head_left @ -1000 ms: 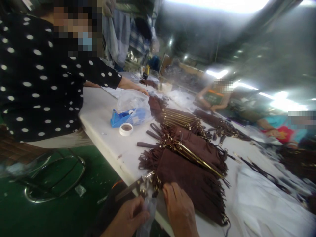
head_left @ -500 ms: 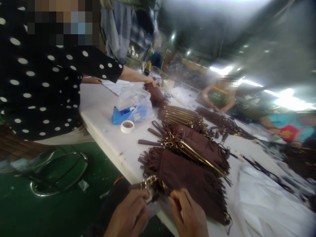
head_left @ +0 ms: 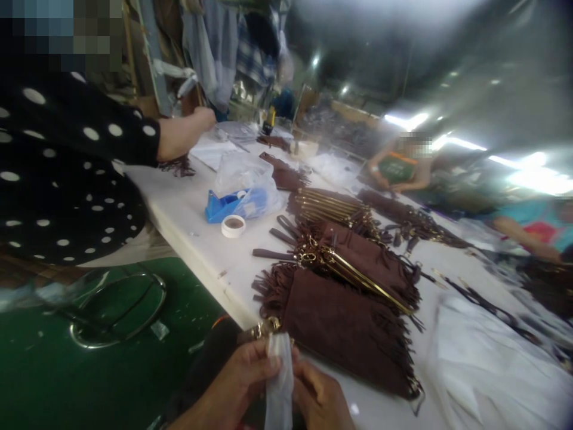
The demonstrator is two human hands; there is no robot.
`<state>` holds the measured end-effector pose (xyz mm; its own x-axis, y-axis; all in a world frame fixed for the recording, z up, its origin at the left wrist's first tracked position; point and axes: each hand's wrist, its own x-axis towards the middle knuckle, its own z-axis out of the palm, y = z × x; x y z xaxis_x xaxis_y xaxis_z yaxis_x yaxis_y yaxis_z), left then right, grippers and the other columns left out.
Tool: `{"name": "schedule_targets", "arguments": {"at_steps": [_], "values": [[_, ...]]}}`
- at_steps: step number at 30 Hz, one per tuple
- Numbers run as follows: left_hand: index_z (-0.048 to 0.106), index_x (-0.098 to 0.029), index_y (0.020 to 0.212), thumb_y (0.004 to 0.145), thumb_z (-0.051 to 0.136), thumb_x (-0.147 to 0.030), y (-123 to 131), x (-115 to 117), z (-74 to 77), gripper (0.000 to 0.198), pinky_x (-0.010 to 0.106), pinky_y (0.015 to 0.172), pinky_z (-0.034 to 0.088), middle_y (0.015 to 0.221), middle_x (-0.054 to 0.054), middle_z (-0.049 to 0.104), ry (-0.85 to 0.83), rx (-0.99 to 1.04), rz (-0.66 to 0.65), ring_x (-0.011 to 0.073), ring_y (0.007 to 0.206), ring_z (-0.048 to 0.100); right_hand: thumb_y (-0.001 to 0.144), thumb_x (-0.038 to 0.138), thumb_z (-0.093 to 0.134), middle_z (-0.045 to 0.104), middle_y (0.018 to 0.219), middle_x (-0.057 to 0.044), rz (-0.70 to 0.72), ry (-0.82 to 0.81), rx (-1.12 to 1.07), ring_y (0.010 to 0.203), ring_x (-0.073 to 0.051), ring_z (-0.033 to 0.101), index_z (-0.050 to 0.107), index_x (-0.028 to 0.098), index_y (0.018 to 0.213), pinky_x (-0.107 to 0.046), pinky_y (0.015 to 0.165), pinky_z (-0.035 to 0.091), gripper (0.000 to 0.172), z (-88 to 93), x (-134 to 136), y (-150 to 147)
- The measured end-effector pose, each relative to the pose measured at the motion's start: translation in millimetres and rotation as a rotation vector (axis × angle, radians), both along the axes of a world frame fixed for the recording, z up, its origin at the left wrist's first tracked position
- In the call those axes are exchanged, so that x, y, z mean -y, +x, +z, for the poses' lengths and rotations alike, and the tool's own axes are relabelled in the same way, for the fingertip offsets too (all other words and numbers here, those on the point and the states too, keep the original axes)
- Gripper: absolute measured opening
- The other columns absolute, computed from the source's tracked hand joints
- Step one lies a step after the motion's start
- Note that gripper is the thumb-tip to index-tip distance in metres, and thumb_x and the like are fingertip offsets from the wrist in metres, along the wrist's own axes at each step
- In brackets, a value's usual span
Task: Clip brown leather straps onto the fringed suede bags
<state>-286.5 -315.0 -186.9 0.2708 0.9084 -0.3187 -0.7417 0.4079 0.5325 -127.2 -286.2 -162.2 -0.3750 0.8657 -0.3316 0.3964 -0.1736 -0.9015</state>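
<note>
At the near edge of the white table, a whitish translucent strip hangs between my two hands. My left hand pinches its upper part with thumb and fingers. My right hand has curled fingers at the strip's right side; its fingertips are partly hidden. Just beyond my hands lies a dark brown fringed bag, with gold clasps at its near left corner, close to my left fingers. Behind it, another brown bag has a gold bar along its edge.
A blue tape dispenser, a white tape roll and a clear plastic bag lie on the table. White sheets cover the right side. A person in a dotted top stands left; other people sit across.
The whitish strip now stands upright between my hands, which have drawn closer together. The person in the dotted top has pulled an arm back leftward from the brown piece on the table.
</note>
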Motion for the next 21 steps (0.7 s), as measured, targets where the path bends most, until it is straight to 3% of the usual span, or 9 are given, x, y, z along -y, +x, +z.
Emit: {"name": "schedule_targets", "arguments": {"at_steps": [4, 7, 11, 14, 16, 18, 21], "values": [[0.071, -0.01, 0.092, 0.068, 0.082, -0.049, -12.6, 10.9, -15.7, 0.046, 0.032, 0.072, 0.05, 0.081, 0.011, 0.07, -0.023, -0.158, -0.04, 0.0229, 0.073, 0.066, 0.082, 0.056, 0.059, 0.065, 0.061, 0.0, -0.115, -0.06, 0.001, 0.054, -0.016, 0.06, 0.065, 0.019, 0.078, -0.022, 0.051, 0.046, 0.038, -19.5, 15.4, -5.5], [0.07, -0.011, 0.093, 0.07, 0.08, -0.053, -16.2, 11.9, -18.4, 0.049, 0.029, 0.069, 0.048, 0.082, 0.01, 0.069, 0.005, -0.238, -0.047, 0.0203, 0.072, 0.064, 0.081, 0.064, 0.058, 0.059, 0.053, 0.002, -0.224, -0.064, -0.061, 0.044, -0.014, 0.055, 0.063, 0.019, 0.08, -0.021, 0.044, 0.042, 0.045, -29.9, 21.6, -9.4], [0.067, -0.012, 0.104, 0.073, 0.076, -0.053, -17.6, 12.2, -1.6, 0.053, 0.025, 0.063, 0.046, 0.081, 0.009, 0.069, 0.053, -0.269, -0.086, 0.0178, 0.069, 0.061, 0.082, 0.064, 0.06, 0.053, 0.054, 0.005, -0.245, -0.114, -0.271, 0.039, -0.007, 0.041, 0.065, 0.017, 0.09, -0.018, 0.038, 0.029, 0.048, -36.8, 23.4, -15.5], [0.065, -0.013, 0.111, 0.078, 0.073, -0.049, -18.5, 13.5, 18.1, 0.049, 0.031, 0.068, 0.049, 0.08, 0.009, 0.069, 0.083, -0.209, -0.166, 0.0219, 0.071, 0.065, 0.079, 0.062, 0.066, 0.042, 0.048, 0.009, -0.221, -0.286, -0.489, 0.037, -0.004, 0.028, 0.066, 0.015, 0.088, -0.017, 0.038, 0.023, 0.048, -40.0, 21.2, -21.4], [0.064, -0.013, 0.112, 0.081, 0.071, -0.046, -21.1, 15.6, 23.4, 0.046, 0.035, 0.074, 0.05, 0.081, 0.009, 0.068, 0.097, -0.195, -0.192, 0.0249, 0.076, 0.067, 0.078, 0.059, 0.07, 0.038, 0.046, 0.01, -0.227, -0.407, -0.589, 0.038, -0.004, 0.026, 0.066, 0.015, 0.086, -0.017, 0.039, 0.025, 0.045, -42.4, 19.2, -25.6], [0.064, -0.012, 0.107, 0.081, 0.071, -0.047, -26.7, 20.2, 17.6, 0.045, 0.034, 0.074, 0.05, 0.081, 0.009, 0.068, 0.116, -0.267, -0.173, 0.0255, 0.078, 0.067, 0.076, 0.053, 0.074, 0.043, 0.048, 0.009, -0.244, -0.451, -0.582, 0.039, -0.004, 0.03, 0.067, 0.015, 0.085, -0.016, 0.039, 0.028, 0.04, -44.2, 17.6, -29.4], [0.065, -0.012, 0.092, 0.078, 0.073, -0.05, -40.9, 33.2, -4.4, 0.041, 0.028, 0.067, 0.046, 0.079, 0.006, 0.066, 0.134, -0.493, -0.107, 0.0206, 0.074, 0.062, 0.067, 0.048, 0.083, 0.052, 0.054, 0.006, -0.266, -0.43, -0.499, 0.044, -0.006, 0.043, 0.067, 0.015, 0.081, -0.017, 0.042, 0.038, 0.04, -43.5, 17.3, -34.4]]}}
